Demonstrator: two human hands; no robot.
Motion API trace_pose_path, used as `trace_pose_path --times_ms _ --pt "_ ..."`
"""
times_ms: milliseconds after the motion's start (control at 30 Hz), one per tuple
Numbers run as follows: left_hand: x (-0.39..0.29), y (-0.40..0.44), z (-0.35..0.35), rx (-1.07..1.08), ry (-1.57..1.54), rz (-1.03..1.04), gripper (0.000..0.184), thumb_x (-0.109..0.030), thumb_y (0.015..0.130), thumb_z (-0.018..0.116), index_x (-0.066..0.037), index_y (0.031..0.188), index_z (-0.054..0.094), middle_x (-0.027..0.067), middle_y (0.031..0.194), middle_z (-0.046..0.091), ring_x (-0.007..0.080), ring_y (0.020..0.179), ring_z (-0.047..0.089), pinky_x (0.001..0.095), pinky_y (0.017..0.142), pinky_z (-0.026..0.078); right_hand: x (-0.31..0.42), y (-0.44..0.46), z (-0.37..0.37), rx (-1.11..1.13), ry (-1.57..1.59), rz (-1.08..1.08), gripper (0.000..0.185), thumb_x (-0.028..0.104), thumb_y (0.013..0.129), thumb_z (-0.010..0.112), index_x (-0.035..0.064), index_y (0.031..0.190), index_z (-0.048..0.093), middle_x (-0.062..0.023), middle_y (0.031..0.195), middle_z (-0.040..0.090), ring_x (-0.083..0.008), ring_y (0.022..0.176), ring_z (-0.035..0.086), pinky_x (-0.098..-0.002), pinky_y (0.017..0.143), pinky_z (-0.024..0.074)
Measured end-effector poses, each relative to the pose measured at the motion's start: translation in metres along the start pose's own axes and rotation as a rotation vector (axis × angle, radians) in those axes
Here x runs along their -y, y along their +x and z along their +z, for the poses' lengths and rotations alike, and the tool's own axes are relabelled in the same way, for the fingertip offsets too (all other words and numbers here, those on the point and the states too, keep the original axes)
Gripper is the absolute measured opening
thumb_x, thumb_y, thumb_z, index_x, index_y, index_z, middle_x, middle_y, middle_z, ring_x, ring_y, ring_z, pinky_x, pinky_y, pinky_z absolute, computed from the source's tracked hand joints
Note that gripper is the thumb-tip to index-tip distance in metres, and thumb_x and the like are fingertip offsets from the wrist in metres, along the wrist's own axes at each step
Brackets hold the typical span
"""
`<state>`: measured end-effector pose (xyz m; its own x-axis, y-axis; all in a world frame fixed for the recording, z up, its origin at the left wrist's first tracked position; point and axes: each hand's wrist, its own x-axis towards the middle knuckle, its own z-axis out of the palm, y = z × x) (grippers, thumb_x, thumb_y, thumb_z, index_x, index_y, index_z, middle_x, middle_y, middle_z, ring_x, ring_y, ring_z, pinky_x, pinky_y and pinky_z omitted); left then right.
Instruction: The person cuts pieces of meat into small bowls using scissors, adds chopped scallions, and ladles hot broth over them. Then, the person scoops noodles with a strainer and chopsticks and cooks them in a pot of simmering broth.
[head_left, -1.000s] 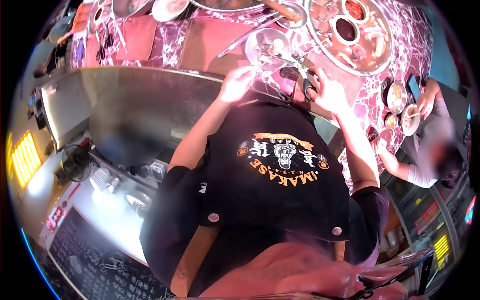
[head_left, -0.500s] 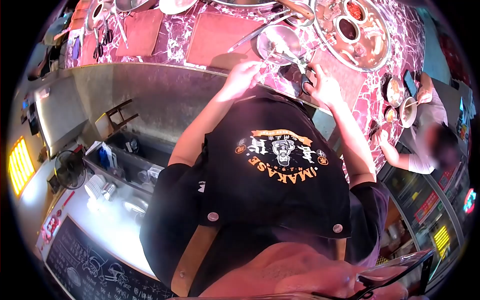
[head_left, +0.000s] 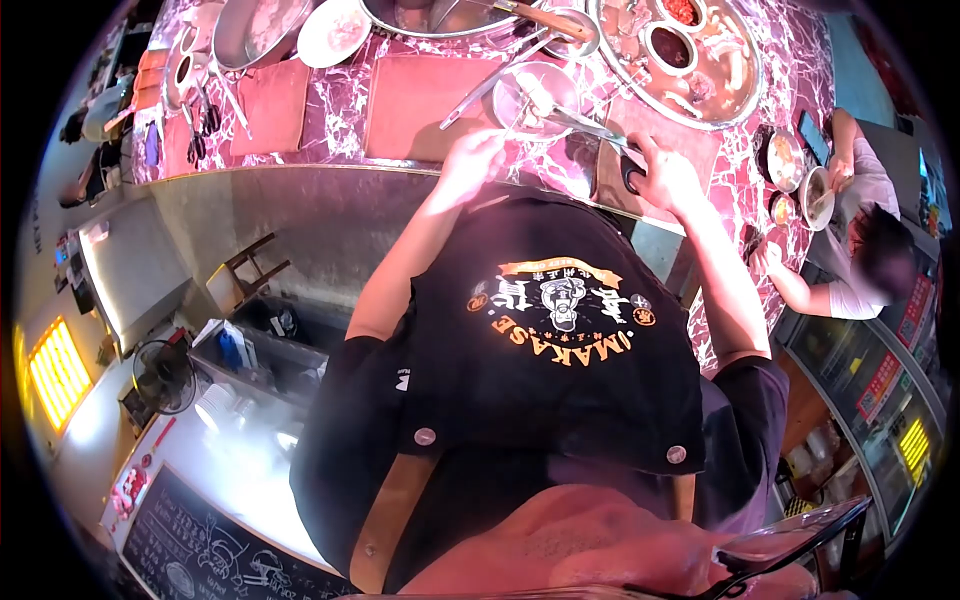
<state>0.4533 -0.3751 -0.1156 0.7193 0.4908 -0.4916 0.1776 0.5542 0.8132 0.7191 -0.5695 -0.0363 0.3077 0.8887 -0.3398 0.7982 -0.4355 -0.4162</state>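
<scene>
My right hand (head_left: 668, 178) is closed around the black handles of a pair of scissors (head_left: 598, 128). Their metal blades reach left over a bowl (head_left: 508, 97) and meet a pale piece of food (head_left: 541, 101) there. To the left of that bowl, the fingers of my left hand (head_left: 468, 170) are pinched together. They grip a thin stick (head_left: 513, 130) that runs toward the food; glare blurs its detail. Both hands are at the near edge of a red marbled counter (head_left: 335, 135).
A large round pan (head_left: 612, 75) of food with two sauce bowls stands at the back right. Tongs (head_left: 470, 105) lie left of the bowl. More scissors (head_left: 207, 115) rest at the far left. Another person (head_left: 868, 190) eats at the right, a phone (head_left: 815, 138) nearby.
The scissors have swung flatter, and my right hand has moved a little right and down. My left hand has shifted slightly left. The view has tilted, showing more of the counter's far side.
</scene>
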Motion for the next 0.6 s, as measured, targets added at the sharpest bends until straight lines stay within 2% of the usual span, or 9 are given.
trace_pose_path --times_ms 67,100,200,233,333,367,467,600 --pt "0.000 0.000 0.000 0.005 0.007 0.011 0.024 -0.017 0.100 0.053 0.000 0.114 0.064 -0.0023 0.069 0.055 0.0054 0.054 0.047 0.0200 0.046 0.037 0.018 -0.008 -0.021 -0.007 -0.093 0.048 0.054 0.019 0.076 0.066 0.0069 0.126 0.051 -0.0221 0.112 0.062 -0.0400 0.103 0.062 -0.0478 0.088 0.0503" --pt "0.000 0.000 0.000 0.006 0.030 0.015 0.024 -0.017 0.100 0.053 0.000 0.114 0.064 -0.0024 0.069 0.055 0.0054 0.054 0.047 0.0199 0.046 0.037 0.016 -0.003 -0.017 -0.006 -0.056 0.043 0.056 0.024 0.075 0.068 0.0105 0.127 0.050 -0.0219 0.119 0.060 -0.0391 0.107 0.061 -0.0479 0.090 0.0507" --pt "0.000 0.001 0.002 0.016 0.080 0.023 0.024 -0.017 0.101 0.053 0.000 0.114 0.064 -0.0028 0.068 0.054 0.0051 0.055 0.047 0.0199 0.047 0.037 0.021 0.015 -0.007 0.013 -0.057 0.015 0.056 0.024 0.076 0.067 0.0084 0.126 0.050 -0.0217 0.119 0.060 -0.0388 0.108 0.061 -0.0478 0.090 0.0504" --pt "0.002 0.002 0.002 0.020 0.083 0.022 0.024 -0.017 0.101 0.052 0.000 0.114 0.064 -0.0028 0.068 0.053 0.0051 0.055 0.046 0.0200 0.047 0.037 0.018 0.020 0.004 -0.054 -0.054 -0.030 0.051 0.020 0.077 0.067 0.0091 0.124 0.053 -0.0216 0.116 0.061 -0.0382 0.105 0.062 -0.0468 0.087 0.0512" --pt "0.009 0.007 -0.002 0.027 0.098 0.040 0.024 -0.015 0.101 0.051 0.000 0.115 0.063 -0.0028 0.068 0.053 0.0048 0.054 0.045 0.0202 0.048 0.037 0.009 0.027 0.011 0.013 0.003 -0.044 0.045 0.014 0.078 0.065 0.0094 0.121 0.055 -0.0209 0.107 0.064 -0.0382 0.099 0.064 -0.0462 0.082 0.0519" --pt "0.013 0.009 -0.004 0.023 0.110 0.048 0.025 -0.015 0.101 0.051 0.000 0.116 0.063 -0.0025 0.069 0.053 0.0046 0.055 0.044 0.0197 0.047 0.036 0.003 0.025 0.010 -0.005 -0.016 -0.076 0.042 0.010 0.078 0.064 0.0099 0.119 0.056 -0.0200 0.098 0.067 -0.0388 0.093 0.065 -0.0463 0.078 0.0520" --pt "0.019 0.011 -0.008 0.020 0.144 0.075 0.025 -0.015 0.102 0.051 0.000 0.117 0.063 -0.0025 0.070 0.054 0.0041 0.056 0.044 0.0194 0.047 0.036 -0.011 0.017 0.000 0.006 -0.055 -0.059 0.042 0.010 0.077 0.063 0.0079 0.118 0.057 -0.0209 0.098 0.068 -0.0375 0.093 0.066 -0.0480 0.079 0.0524" --pt "0.025 0.010 -0.010 -0.012 0.221 0.118 0.025 -0.014 0.101 0.052 0.001 0.116 0.063 -0.0031 0.070 0.053 0.0042 0.057 0.044 0.0192 0.050 0.036 0.011 0.005 -0.033 0.078 -0.055 0.042 0.049 0.020 0.075 0.066 0.0093 0.121 0.053 -0.0217 0.098 0.067 -0.0399 0.094 0.065 -0.0479 0.081 0.0515"
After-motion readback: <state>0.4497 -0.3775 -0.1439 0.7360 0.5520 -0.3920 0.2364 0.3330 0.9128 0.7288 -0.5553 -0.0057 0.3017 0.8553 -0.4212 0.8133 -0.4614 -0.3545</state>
